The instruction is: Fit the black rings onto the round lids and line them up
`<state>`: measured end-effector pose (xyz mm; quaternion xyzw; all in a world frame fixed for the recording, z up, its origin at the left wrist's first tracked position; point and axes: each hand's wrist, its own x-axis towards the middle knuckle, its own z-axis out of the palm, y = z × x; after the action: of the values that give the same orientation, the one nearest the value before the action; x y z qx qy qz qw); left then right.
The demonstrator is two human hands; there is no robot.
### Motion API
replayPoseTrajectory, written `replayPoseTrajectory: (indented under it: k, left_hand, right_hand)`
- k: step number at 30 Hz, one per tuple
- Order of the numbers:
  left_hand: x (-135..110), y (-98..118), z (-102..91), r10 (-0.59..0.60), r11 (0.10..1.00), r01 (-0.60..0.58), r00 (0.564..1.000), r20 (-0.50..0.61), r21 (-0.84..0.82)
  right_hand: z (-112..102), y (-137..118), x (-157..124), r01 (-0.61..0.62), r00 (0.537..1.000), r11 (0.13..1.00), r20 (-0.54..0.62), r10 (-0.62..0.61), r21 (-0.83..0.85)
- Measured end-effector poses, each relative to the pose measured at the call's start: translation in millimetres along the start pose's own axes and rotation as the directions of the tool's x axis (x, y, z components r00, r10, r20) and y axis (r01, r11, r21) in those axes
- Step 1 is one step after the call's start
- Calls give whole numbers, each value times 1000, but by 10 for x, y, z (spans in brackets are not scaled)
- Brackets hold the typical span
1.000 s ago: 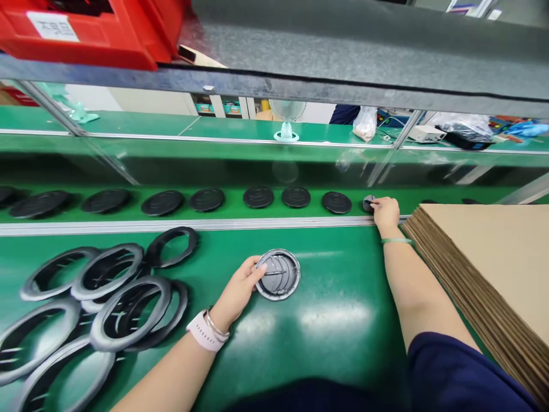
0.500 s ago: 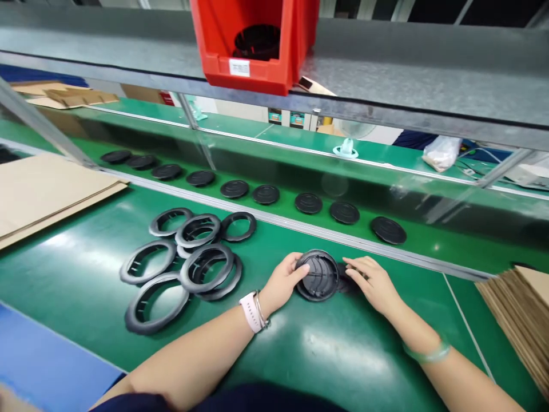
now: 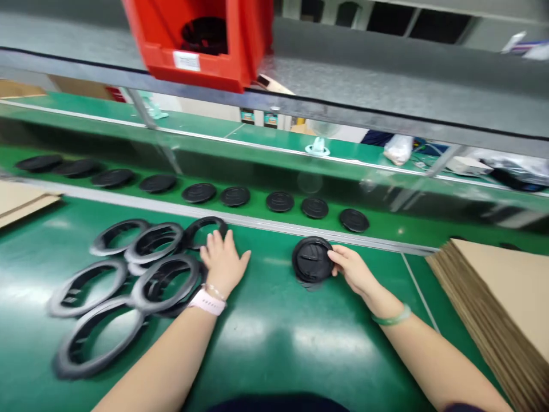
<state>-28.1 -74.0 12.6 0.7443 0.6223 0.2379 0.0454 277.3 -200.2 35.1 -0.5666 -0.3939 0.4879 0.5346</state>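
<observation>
My right hand (image 3: 349, 266) grips the right rim of a round black plastic cap (image 3: 313, 260), its ribbed inner side facing me, just above the green table. My left hand (image 3: 225, 260) is spread, palm down, beside a group of black plastic rings. Its fingertips are at a black ring (image 3: 206, 224) at the back right of that group; whether they touch it I cannot tell. Other rings, such as a large ring (image 3: 100, 332) at the front and a ring (image 3: 165, 283) by my left wrist, lie loosely, some overlapping.
Several black discs (image 3: 278, 201) lie in a row on the green belt (image 3: 386, 212) behind a metal rail. A red bin (image 3: 193, 63) with black parts sits on the shelf above. Stacked cardboard sheets (image 3: 493, 297) stand at the right, with more cardboard (image 3: 26, 200) at the left.
My left hand has let go of the black cap and moved left to the rings, fingers spread. My right hand now holds the cap by its rim. The view has turned right.
</observation>
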Motion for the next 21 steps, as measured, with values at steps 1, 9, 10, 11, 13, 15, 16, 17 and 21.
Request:
replayPoseTrajectory:
  k: [1, 9, 10, 11, 13, 15, 16, 17, 21]
  left_hand:
    - [1, -15, 8, 14, 999, -14, 1000, -9, 40]
    - [11, 122, 49, 239, 958, -220, 967, 86, -183]
    - [-11, 171, 40, 253, 924, -215, 963, 87, -316]
    - [-38, 223, 23, 250, 870, -177, 963, 103, -459]
    - [-105, 327, -27, 197, 689, 2, 962, 191, -725]
    - [-173, 418, -80, 125, 434, 246, 936, 328, -867]
    - [-200, 454, -100, 116, 305, 350, 909, 400, -886]
    - [-222, 482, -113, 120, 197, 433, 880, 460, -880]
    - [-250, 515, -101, 175, 18, 590, 793, 583, -807]
  right_hand:
    - [-22, -2, 47, 18, 1000, 1000, -26, -17, 8]
    - [-1162, -113, 519, 147, 623, 757, -534, -571, -637]
    - [-1366, -121, 536, 23, 582, 670, -535, -613, -742]
    - [-1545, -120, 547, -99, 586, 585, -523, -619, -805]
    - [-1773, -100, 552, -252, 635, 478, -517, -574, -841]
    - [-1746, -65, 535, -258, 676, 442, -487, -552, -859]
    - [-1625, -46, 515, -208, 697, 431, -442, -564, -878]
    - [-1437, -26, 485, -128, 734, 417, -369, -570, -900]
    - [-368, 78, 272, 281, 915, 481, 81, -395, -830]
